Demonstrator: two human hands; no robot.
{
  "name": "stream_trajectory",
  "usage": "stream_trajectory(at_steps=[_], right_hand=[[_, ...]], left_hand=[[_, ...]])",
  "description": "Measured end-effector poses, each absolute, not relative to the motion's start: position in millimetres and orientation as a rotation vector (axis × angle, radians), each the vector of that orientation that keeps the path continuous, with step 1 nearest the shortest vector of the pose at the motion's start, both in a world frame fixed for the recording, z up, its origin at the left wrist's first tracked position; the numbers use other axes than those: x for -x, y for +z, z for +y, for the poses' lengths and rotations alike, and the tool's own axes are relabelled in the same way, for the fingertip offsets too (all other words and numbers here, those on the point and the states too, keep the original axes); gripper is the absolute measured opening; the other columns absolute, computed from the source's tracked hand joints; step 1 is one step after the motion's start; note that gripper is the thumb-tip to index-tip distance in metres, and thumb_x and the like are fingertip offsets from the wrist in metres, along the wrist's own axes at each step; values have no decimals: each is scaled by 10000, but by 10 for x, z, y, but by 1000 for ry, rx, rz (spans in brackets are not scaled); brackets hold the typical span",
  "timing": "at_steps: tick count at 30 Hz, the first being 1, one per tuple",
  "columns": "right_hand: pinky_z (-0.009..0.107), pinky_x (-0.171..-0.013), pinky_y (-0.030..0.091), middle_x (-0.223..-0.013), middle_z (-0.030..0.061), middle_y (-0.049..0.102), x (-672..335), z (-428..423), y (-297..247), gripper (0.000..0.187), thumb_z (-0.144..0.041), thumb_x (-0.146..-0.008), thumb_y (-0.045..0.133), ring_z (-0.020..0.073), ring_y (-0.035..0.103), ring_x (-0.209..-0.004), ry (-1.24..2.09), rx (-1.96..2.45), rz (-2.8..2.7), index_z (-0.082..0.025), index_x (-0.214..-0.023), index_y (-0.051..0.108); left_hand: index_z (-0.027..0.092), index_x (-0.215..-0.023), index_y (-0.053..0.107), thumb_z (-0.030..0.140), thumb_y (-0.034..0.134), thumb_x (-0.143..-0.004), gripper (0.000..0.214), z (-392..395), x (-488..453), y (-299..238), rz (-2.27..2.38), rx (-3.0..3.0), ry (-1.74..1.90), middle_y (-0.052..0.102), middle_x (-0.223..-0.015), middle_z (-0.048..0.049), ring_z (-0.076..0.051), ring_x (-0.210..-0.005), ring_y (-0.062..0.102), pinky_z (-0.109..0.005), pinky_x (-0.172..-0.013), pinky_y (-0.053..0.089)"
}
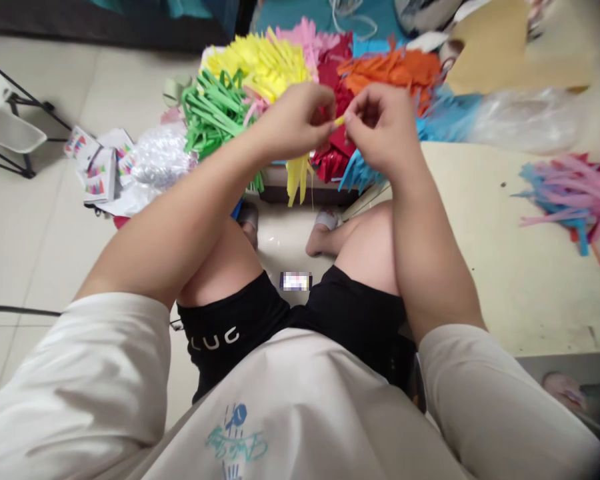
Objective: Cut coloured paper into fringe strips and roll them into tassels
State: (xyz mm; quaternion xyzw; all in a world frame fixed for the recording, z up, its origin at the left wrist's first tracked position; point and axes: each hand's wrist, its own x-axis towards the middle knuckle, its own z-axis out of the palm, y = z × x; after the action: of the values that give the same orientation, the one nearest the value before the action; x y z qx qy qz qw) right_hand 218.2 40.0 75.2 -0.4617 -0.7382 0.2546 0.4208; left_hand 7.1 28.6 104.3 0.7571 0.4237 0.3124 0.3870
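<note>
My left hand (pixel 297 120) and my right hand (pixel 380 127) meet in front of me, both pinched on a short yellow paper strip (pixel 339 121) that spans the gap between the fingertips. A bunch of longer yellow strips (pixel 299 179) hangs down below my left hand. Behind the hands lie heaps of cut paper strips: green (pixel 213 110), yellow (pixel 260 63), pink (pixel 305 33), red (pixel 333 157), orange (pixel 395 70) and blue (pixel 445 110).
A pale tabletop (pixel 505 267) stands at my right with pink and blue strips (pixel 575 197) on it. Small printed boxes (pixel 100 170) and crumpled clear plastic (pixel 160 157) lie on the tiled floor at left. A folding chair (pixel 5 120) stands far left.
</note>
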Motion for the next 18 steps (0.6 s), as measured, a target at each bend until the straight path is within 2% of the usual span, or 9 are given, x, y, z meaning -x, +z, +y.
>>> stream_trajectory(at_steps=[3, 6, 11, 15, 18], right_hand=[[309, -677, 558, -743, -10, 683, -2340, 469, 688, 263, -307, -953, 862, 156, 648, -692, 644, 1179, -1852, -265, -843, 627], [306, -708, 591, -746, 7, 679, -2454, 527, 640, 343, -452, -971, 872, 163, 679, -719, 686, 1134, -1835, -245, -877, 615], [285, -710, 617, -765, 10, 678, -2488, 534, 608, 404, -535, -1008, 855, 162, 706, -725, 747, 1114, -1798, -233, -907, 607], [274, -706, 619, -764, 5, 681, -2432, 514, 640, 450, -594, -1010, 853, 154, 699, -714, 816, 1153, -1769, -238, -897, 601], [278, -720, 628, -812, 2, 719, -2396, 497, 743, 445, -630, -988, 868, 155, 705, -736, 877, 1173, -1803, -247, -960, 642]], left_hand=[[170, -791, 682, 70, 729, -952, 195, 337, -31, 1009, 1124, -2040, 729, 734, -765, -17, -117, -735, 625, -258, -776, 462], [160, -843, 716, 153, 762, -956, 123, 407, 22, 966, 1084, -2031, 704, 698, -783, -6, -134, -785, 673, -273, -823, 502], [158, -906, 720, 216, 806, -974, 124, 470, 84, 973, 1053, -2012, 650, 667, -772, -3, -126, -828, 654, -284, -886, 550], [148, -882, 711, 240, 852, -961, 186, 452, 132, 1038, 1065, -2009, 594, 668, -748, -12, -121, -812, 627, -306, -939, 579], [161, -862, 727, 318, 896, -938, 243, 453, 177, 1025, 1045, -1969, 604, 661, -706, -15, -161, -848, 664, -310, -939, 603]])
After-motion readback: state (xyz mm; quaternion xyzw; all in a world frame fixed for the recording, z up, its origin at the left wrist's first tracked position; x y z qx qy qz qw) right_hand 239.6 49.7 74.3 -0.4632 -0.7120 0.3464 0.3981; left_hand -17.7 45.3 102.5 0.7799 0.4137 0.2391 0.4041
